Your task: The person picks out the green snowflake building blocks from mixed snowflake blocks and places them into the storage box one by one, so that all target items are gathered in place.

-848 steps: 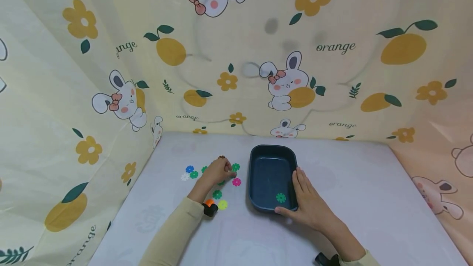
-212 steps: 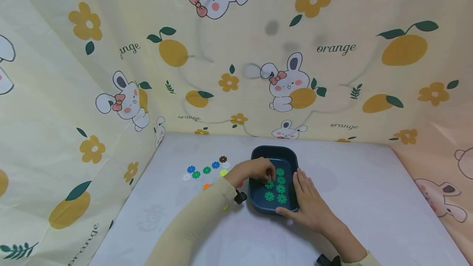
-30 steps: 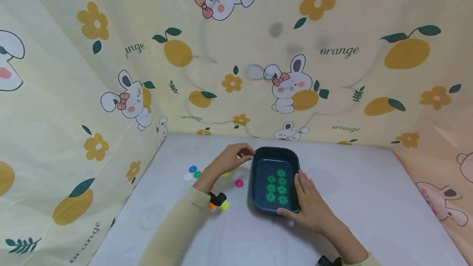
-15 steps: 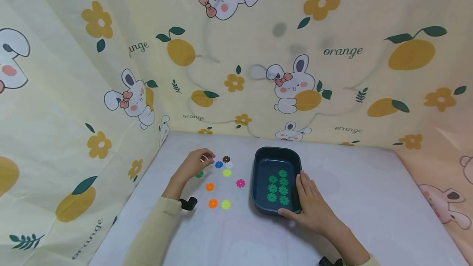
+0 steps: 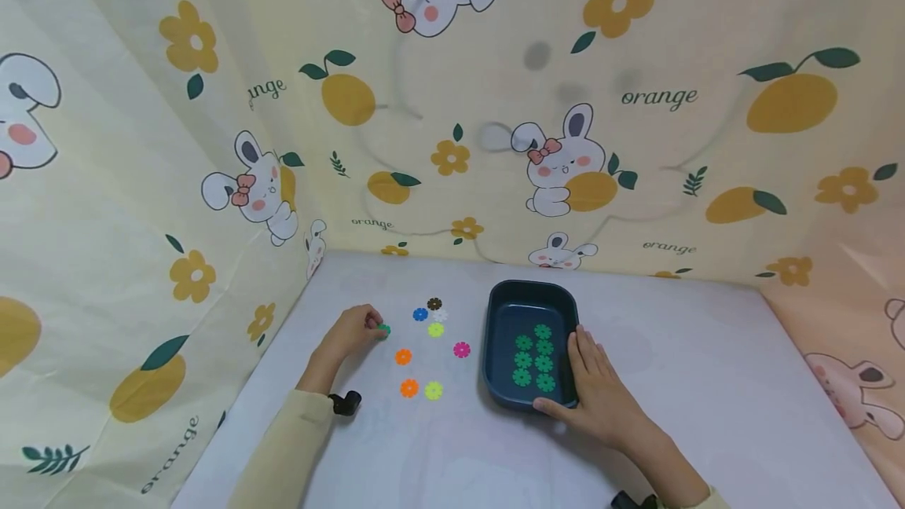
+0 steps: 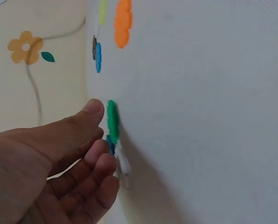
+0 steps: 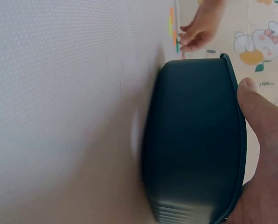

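Note:
My left hand [image 5: 351, 328], fingers loosely bent, is at a green flower-shaped plastic disc [image 5: 384, 331] on the table's left side. In the left wrist view this green disc [image 6: 113, 121] stands beside the thumb tip; no pinch on it shows. A blue disc [image 6: 111, 144] and a white one [image 6: 123, 161] lie just past the fingers there, hidden by the hand in the head view. My right hand [image 5: 601, 391] rests against the dark blue tray [image 5: 492, 383], straight fingers along its right wall and thumb at the near rim. Several green discs [image 5: 544, 364] lie inside the tray in two columns.
Between left hand and tray lie orange discs [image 5: 409, 388], yellow-green discs [image 5: 434, 390], a pink disc [image 5: 462, 349], and a brown [image 5: 434, 304], blue [image 5: 420, 314] and white disc [image 5: 440, 315] close together. A patterned cloth [image 5: 424, 203] hangs behind the table.
Over the last second my left hand moves left from the tray's far left corner to the green disc. The tray holds more green discs than 28 seconds ago. My right hand stays put.

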### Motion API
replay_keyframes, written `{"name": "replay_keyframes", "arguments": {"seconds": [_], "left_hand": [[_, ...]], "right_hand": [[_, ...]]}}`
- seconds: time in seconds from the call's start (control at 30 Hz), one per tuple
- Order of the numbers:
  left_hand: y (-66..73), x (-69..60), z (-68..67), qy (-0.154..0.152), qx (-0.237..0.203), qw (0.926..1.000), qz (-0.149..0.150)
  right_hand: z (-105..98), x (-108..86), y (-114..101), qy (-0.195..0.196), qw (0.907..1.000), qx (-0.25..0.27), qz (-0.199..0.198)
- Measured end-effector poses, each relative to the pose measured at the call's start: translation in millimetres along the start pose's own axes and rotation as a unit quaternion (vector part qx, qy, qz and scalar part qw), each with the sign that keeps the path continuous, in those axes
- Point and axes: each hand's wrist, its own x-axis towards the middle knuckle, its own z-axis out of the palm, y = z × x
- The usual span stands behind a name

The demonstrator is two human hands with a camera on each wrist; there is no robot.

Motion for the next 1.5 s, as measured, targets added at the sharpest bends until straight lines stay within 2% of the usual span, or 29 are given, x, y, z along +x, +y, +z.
{"name": "replay_keyframes", "arguments": {"seconds": [0.13,0.4,0.63,0.77,0.9,1.0,1.2,1.5], "left_hand": [[-2.6,-0.1,1.6,-0.003,-0.001,1.0,-0.009],[-3.7,4.8,2.9,-0.005,0.008,0.9999,-0.006],[-1.0,5.2,4.2,-0.005,-0.01,0.9997,0.024],[6.6,4.1,2.9,-0.005,-0.016,0.9991,0.04],[20.1,4.2,0.5,-0.019,-0.027,0.9983,0.048],[34.0,5.0,-1.1,-0.03,-0.045,0.9964,0.066],[68.2,8.0,-0.7,-0.044,-0.078,0.9885,0.122],[119.5,19.8,13.3,-0.073,-0.071,0.9753,0.196]], "right_hand": [[0,-0.8,0,0.0,1.0,0.009,0.001],[0,0.4,1,-0.003,1.0,0.007,0.007],[1,0.5,2,-0.004,1.0,0.004,0.007],[0,-0.2,2,0.0,1.0,0.004,0.001],[-1,-0.6,1,0.0,1.0,0.005,-0.001],[0,-0.5,2,0.002,1.0,0.001,0.0],[2,0.1,3,0.001,1.0,-0.001,0.003],[0,-1.6,-1,0.009,0.9999,-0.014,-0.001]]}}
